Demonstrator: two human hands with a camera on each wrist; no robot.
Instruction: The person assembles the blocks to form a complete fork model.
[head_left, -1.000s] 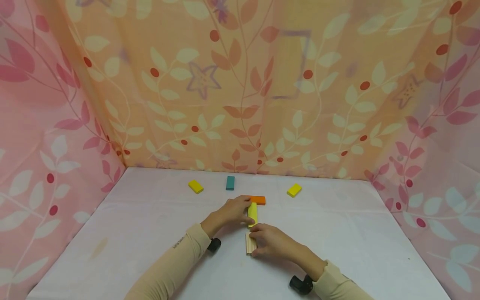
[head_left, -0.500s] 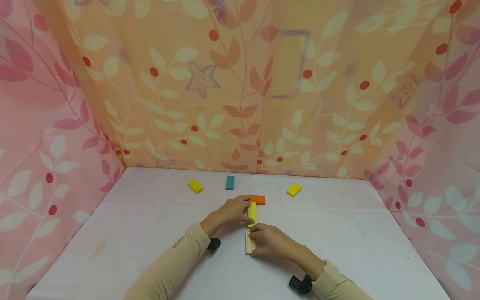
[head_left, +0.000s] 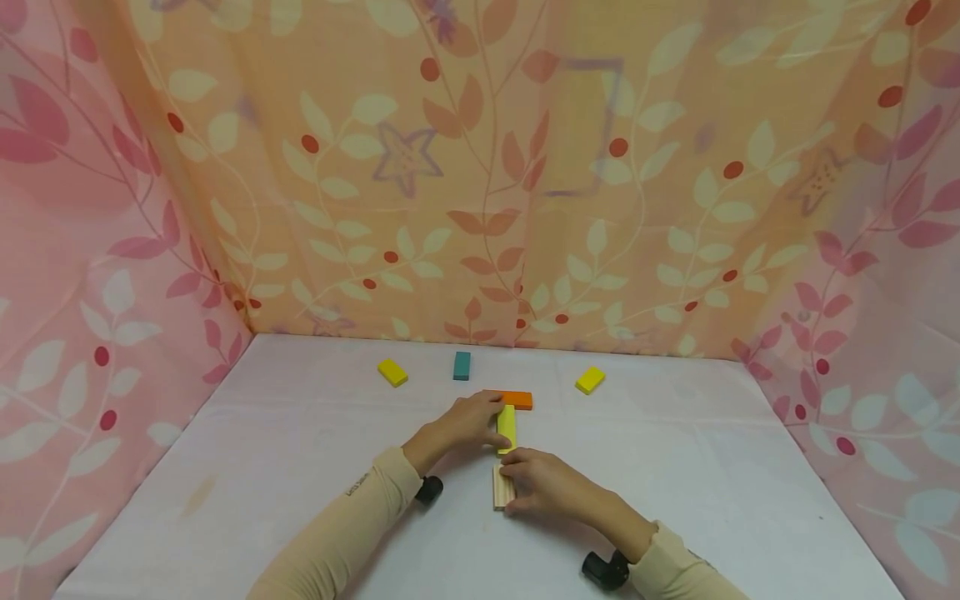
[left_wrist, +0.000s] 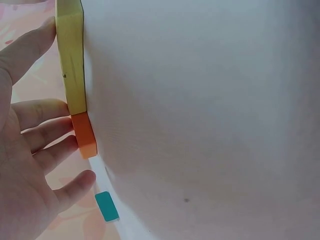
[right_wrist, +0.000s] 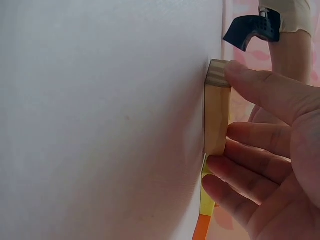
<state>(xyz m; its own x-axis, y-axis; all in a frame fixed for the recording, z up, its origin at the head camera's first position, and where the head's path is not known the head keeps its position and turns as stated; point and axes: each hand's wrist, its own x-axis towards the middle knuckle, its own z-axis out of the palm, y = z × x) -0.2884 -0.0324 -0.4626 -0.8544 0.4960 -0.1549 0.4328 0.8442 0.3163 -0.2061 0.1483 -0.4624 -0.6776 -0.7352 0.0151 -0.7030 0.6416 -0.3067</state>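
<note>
Hands spread-fingered, left [head_left: 468,421] touching one lime block [head_left: 507,427], one orange block [head_left: 520,401]; right [head_left: 553,485], one grained wooden block [head_left: 502,492]; mid-frame, two yellow blocks [head_left: 392,372] [head_left: 590,380], one teal [head_left: 462,366].

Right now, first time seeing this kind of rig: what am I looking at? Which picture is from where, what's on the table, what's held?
No machine here: one person works bare-handed. The wide picture comes from a head camera looking forward and down; each close-up comes from a wrist camera, one per arm.

On the white-covered table, the far blocks are a teal block, a yellow block to its left and another to its right. Nearer the person, an orange block lies crosswise at the far end of a light-yellow block.

The left hand touches those last two with fingers spread. The right hand holds a plain wooden block between thumb and fingers; how firmly, I can't tell.
</note>
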